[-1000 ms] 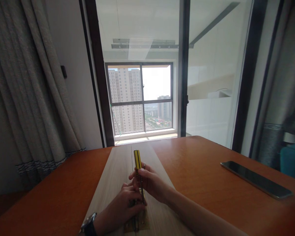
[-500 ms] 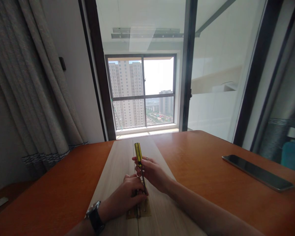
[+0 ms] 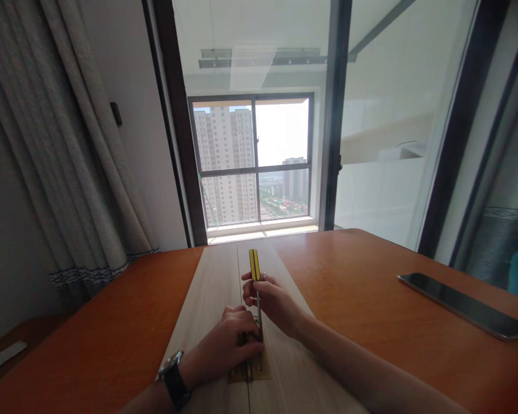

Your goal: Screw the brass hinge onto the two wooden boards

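Observation:
My right hand (image 3: 280, 302) grips a screwdriver (image 3: 254, 265) with a yellow and black handle, its fingers closed round the lower handle and upper shaft. The tool stands almost upright, tip down. My left hand (image 3: 227, 342) rests low on the boards, thumb and fingers pinched close about the tip. What lies between those fingertips is hidden. Beneath them a brass-coloured hinge (image 3: 262, 371) lies flat across the seam of two pale wooden boards (image 3: 213, 282), partly covered by my left hand. A dark-strapped watch (image 3: 175, 379) is on my left wrist.
The boards lie lengthwise on an orange-brown table (image 3: 125, 333). A phone (image 3: 461, 305) lies to the right. A whitish strip (image 3: 4, 356) is at the lower left. A grey curtain (image 3: 69, 144) hangs at the left, and glass panels stand beyond the far edge.
The screwdriver has turned about its length, the handle's lettering no longer facing me, and it stands more upright. Both hands keep their places on the boards. The whole view has shifted slightly.

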### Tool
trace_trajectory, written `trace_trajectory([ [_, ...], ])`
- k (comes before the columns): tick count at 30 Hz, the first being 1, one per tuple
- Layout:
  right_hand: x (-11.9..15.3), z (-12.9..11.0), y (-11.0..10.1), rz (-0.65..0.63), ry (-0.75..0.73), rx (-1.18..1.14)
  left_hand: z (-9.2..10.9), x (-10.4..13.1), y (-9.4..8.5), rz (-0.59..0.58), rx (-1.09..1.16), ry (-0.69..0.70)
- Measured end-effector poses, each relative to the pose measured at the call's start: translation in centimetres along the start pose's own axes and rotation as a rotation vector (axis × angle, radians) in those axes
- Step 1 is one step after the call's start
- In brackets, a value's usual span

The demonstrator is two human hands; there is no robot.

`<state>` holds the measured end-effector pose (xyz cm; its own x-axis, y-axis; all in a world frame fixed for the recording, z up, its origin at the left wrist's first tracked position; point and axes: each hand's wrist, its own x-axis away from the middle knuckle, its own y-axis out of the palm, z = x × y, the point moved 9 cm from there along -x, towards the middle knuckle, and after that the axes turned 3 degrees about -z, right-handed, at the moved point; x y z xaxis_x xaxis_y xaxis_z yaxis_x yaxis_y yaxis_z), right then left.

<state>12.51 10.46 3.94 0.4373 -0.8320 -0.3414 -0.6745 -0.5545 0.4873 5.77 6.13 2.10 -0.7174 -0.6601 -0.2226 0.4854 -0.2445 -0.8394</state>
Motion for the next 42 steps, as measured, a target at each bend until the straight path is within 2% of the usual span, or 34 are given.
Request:
trace_trajectory([
  [10,0.0,-0.4,-0.1,0.047,0.01,-0.006,0.0,0.0,-0.3,0.028,0.036,-0.001],
  [17,-0.3,-0.9,-1.6,0.191,-0.049,-0.081,0.1,0.1,-2.0,0.122,0.201,-0.06],
  [20,-0.1,-1.4,-2.9,0.312,-0.082,-0.123,-0.5,0.3,-2.8,0.175,0.245,-0.132],
  [23,0.0,-1.7,-3.7,0.377,-0.11,-0.137,-1.1,0.5,-3.4,0.211,0.267,-0.18],
  [30,0.1,-1.3,-4.8,0.447,-0.102,-0.108,-2.3,0.7,-4.7,0.324,0.301,-0.226],
  [34,0.1,-1.2,-4.7,0.439,-0.1,-0.098,-3.3,0.8,-4.8,0.328,0.229,-0.251],
  [42,0.0,-1.2,-4.8,0.413,-0.093,-0.07,-3.8,0.5,-5.1,0.25,-0.063,-0.042],
])
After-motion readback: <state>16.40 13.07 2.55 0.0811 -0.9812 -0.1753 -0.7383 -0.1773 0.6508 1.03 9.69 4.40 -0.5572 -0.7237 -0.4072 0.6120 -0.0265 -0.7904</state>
